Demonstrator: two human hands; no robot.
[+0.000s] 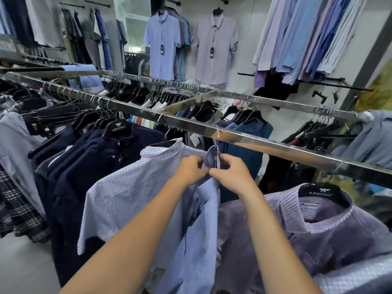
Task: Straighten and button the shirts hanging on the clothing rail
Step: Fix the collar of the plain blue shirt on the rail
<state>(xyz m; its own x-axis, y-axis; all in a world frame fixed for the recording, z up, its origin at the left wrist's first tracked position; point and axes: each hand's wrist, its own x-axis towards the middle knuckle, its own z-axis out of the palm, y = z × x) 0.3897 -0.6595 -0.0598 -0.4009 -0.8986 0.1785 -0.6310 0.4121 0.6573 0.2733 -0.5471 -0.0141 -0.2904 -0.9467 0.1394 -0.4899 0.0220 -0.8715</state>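
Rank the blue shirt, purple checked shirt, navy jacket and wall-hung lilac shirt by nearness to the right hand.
1. blue shirt: centre, in the grip of the right hand.
2. purple checked shirt: just to its right.
3. navy jacket: farther left.
4. lilac shirt: back wall.

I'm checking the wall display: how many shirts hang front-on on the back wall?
2: a blue shirt on the left and a lilac shirt to its right. Other shirts hang edge-on behind the blue one, partly hidden.
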